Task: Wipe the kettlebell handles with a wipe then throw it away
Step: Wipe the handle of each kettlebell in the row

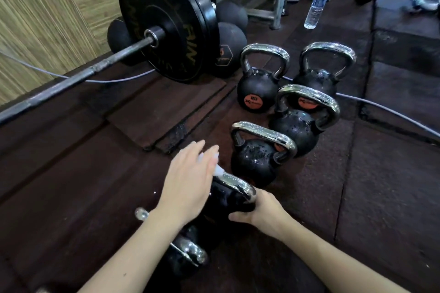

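Note:
Several black kettlebells with chrome handles stand on the dark rubber floor. My left hand (188, 181) lies over the left end of the nearest kettlebell's handle (238, 184), holding a white wipe (218, 170) against it; its thumb is hidden underneath. My right hand (254, 211) grips that kettlebell's body (226, 202) from the right side. Another kettlebell (185, 254) lies partly under my left forearm. Beyond stand a wet kettlebell (256, 162), one behind it (295, 131), and two with orange labels (254, 88) (316, 81).
A loaded barbell with a big black plate (166, 21) lies along the wooden wall at left, with medicine balls (232, 33) behind it. A water bottle (316, 5) stands at the back. A grey cable (385, 108) runs across the floor.

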The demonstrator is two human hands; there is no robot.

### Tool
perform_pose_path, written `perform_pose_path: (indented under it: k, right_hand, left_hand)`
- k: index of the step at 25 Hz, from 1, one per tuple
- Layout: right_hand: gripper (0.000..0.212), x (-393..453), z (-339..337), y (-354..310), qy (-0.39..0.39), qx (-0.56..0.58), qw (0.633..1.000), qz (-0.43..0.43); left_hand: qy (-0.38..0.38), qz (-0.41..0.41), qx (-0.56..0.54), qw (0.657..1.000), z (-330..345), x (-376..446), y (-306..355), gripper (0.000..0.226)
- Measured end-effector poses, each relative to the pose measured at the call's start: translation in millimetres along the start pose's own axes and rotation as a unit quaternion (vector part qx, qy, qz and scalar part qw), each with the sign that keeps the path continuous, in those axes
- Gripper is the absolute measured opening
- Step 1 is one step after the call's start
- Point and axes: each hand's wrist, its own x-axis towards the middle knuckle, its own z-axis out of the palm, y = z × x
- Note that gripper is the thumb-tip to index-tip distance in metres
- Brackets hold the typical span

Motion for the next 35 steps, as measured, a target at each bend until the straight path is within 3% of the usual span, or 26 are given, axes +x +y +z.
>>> perform_pose_path:
  k: [3, 6, 9, 11, 13, 14, 16, 19, 21, 23, 26, 28, 29, 31, 34, 35]
  right_hand:
    - [0.037, 8.1, 14.9, 6.4, 0.02, -0.014, 1.0, 0.014]
    - [0.022, 11.3, 22.1, 6.5, 0.054, -0.048, 0.997, 0.02]
    - [0.024, 11.3, 21.7, 9.5, 0.053, -0.088, 0.995, -0.007]
    - [0.026, 12.7, 25.7, 16.1, 0.051, -0.091, 0.994, -0.022]
    - [0.008, 12.2, 25.0, 5.5, 0.055, -0.096, 0.994, -0.007]
    - [0.009, 13.7, 24.2, 2.7, 0.056, -0.077, 0.995, 0.009]
    - [0.031, 13.2, 22.6, 2.3, 0.056, -0.006, 0.998, 0.019]
    - [0.031, 9.4, 18.8, 2.2, 0.05, 0.028, 0.998, 0.015]
    - [0.027, 8.7, 16.4, 0.9, 0.047, 0.034, 0.998, 0.01]
    - [0.026, 10.7, 16.6, 0.6, 0.053, 0.03, 0.998, 0.008]
    - [0.03, 14.3, 17.6, 9.9, 0.063, -0.019, 0.998, 0.008]
    - [0.023, 13.9, 22.0, 8.9, 0.076, -0.071, 0.994, -0.022]
    - [0.01, 16.5, 25.8, 10.1, 0.113, -0.1, 0.987, -0.056]
    - [0.025, 16.0, 27.4, -0.4, 0.124, -0.111, 0.985, -0.051]
    - [0.025, 21.7, 28.7, 5.3, 0.119, -0.115, 0.986, -0.029]
    - [0.024, 21.0, 25.9, 7.5, 0.093, -0.096, 0.991, -0.005]
  left_hand:
    - [-0.029, 0.008, 0.052, 0.998, 10.3, -6.5, 11.1, 0.051]
    - [-0.014, 0.119, 0.082, 0.989, 21.8, -11.8, 44.1, 0.037]
    - [-0.069, 0.233, 0.173, 0.954, 36.3, -16.6, 78.1, 0.025]
    - [-0.082, 0.267, 0.208, 0.937, 32.2, -12.1, 81.9, 0.021]
    - [-0.049, 0.293, 0.179, 0.938, 22.9, -4.6, 65.7, 0.016]
    - [-0.044, 0.283, 0.164, 0.944, 16.3, 0.9, 52.6, 0.02]
    - [-0.064, 0.209, 0.155, 0.963, 5.0, 12.7, 19.9, 0.029]
    - [-0.186, 0.029, 0.104, 0.977, -11.9, 33.7, -23.2, 0.029]
    - [-0.26, -0.05, -0.005, 0.964, -23.0, 48.7, -33.2, 0.036]
    - [-0.303, -0.064, 0.0, 0.951, -29.0, 54.4, -21.3, 0.036]
    - [-0.289, 0.099, 0.202, 0.93, -23.5, 39.3, 39.8, 0.024]
    - [-0.269, 0.134, 0.257, 0.918, -6.8, 22.6, 83.9, 0.028]
    - [-0.26, 0.13, 0.253, 0.923, 3.0, 16.5, 99.5, 0.029]
    - [-0.241, 0.137, 0.23, 0.933, 18.2, 2.7, 105.8, 0.027]
    - [-0.098, 0.273, 0.135, 0.947, 19.9, -13.6, 52.4, 0.037]
    - [-0.085, 0.28, 0.098, 0.951, 17.5, -14.5, 28.1, 0.043]
